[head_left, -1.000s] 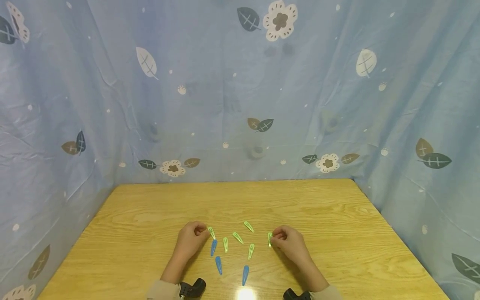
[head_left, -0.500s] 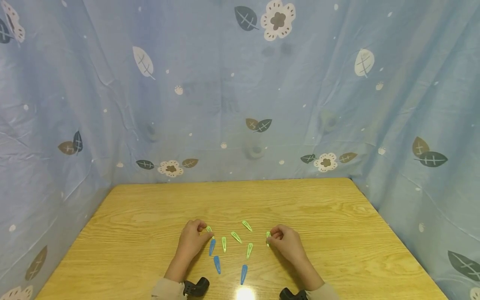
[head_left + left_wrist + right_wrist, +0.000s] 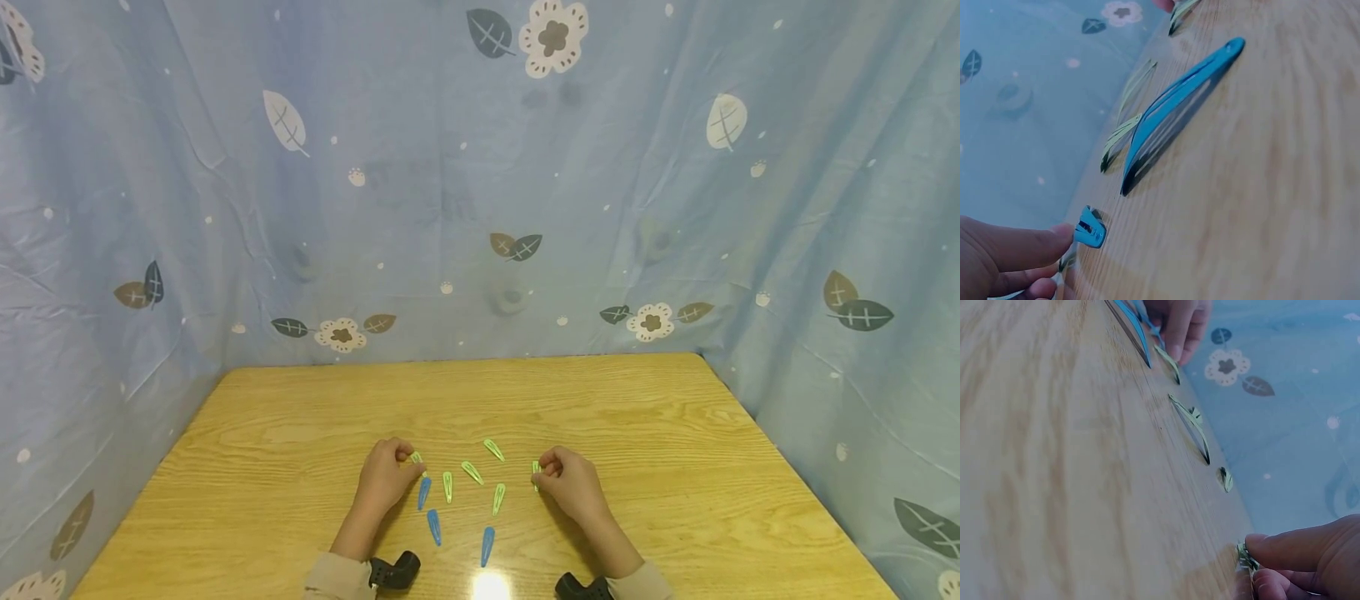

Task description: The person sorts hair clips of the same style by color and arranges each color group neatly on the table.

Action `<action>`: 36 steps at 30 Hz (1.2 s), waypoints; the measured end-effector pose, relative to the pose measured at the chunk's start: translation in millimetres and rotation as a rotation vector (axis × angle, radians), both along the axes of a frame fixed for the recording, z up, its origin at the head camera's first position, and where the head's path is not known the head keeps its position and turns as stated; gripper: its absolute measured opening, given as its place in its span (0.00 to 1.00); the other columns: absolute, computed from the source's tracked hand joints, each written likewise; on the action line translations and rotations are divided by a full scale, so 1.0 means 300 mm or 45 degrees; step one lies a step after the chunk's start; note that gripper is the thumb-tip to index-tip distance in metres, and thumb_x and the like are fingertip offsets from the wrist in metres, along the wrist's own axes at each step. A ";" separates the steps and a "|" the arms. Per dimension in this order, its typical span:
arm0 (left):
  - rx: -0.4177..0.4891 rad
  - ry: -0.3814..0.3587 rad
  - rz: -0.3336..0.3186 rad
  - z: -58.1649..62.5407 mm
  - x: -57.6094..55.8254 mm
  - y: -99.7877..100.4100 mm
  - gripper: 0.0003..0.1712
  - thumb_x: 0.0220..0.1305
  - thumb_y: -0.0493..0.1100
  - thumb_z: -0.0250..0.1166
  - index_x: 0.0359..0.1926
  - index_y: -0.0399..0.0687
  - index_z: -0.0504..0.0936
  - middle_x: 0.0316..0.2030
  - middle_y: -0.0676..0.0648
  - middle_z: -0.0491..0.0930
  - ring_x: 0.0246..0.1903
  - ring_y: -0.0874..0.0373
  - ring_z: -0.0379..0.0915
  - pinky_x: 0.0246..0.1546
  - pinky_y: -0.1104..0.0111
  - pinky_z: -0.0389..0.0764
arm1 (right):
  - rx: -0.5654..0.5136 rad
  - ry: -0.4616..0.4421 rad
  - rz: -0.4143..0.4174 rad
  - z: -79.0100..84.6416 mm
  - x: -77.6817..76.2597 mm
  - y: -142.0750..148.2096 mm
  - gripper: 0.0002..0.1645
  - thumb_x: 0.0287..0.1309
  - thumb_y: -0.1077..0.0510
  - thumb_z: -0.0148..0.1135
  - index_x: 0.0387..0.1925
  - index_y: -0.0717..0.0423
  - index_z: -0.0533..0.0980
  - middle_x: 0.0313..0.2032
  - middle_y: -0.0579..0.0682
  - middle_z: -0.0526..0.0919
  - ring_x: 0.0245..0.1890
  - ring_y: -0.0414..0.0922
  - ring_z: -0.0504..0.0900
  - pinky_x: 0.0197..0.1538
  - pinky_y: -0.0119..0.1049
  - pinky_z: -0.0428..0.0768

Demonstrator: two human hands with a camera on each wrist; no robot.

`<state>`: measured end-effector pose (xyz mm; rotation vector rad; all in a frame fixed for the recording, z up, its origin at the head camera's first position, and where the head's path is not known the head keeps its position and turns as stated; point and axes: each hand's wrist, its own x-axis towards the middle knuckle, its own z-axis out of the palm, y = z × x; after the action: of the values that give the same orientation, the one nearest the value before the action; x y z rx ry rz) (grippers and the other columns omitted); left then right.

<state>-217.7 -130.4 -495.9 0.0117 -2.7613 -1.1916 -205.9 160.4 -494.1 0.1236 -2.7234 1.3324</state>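
Note:
At the left end of the group, my left hand (image 3: 386, 479) pinches a green snap hair clip (image 3: 417, 461) between thumb and index finger, right at the table. In the left wrist view the thumb mostly hides that clip. My right hand (image 3: 573, 483) pinches another green hair clip (image 3: 536, 477) on the right; in the right wrist view its thumb (image 3: 1285, 549) covers part of it. Just below the left fingertips lies a blue hair clip (image 3: 424, 493). Between the hands more green clips (image 3: 472, 472) lie flat and spread out.
Two more blue hair clips, one left of centre (image 3: 434, 528) and one nearer the front (image 3: 487, 546), lie on the wooden table (image 3: 637, 417). A blue patterned curtain (image 3: 420, 200) encloses the back and sides. Both wrists carry black camera mounts (image 3: 395, 571).
My left thumb has moved in over the green clip, and my right fingertips have come slightly further onto theirs. The other clips have stayed put; the head view has shifted slightly.

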 end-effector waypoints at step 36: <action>0.033 -0.131 0.132 0.044 0.001 0.003 0.08 0.53 0.38 0.69 0.23 0.39 0.81 0.22 0.48 0.76 0.21 0.58 0.65 0.23 0.68 0.69 | 0.063 0.022 -0.054 0.014 0.007 -0.001 0.09 0.46 0.64 0.70 0.32 0.62 0.80 0.25 0.46 0.79 0.25 0.38 0.76 0.27 0.26 0.74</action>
<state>-217.3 -129.5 -482.7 0.2223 -2.7932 -1.2332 -203.9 160.1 -489.9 0.0802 -2.7299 1.2472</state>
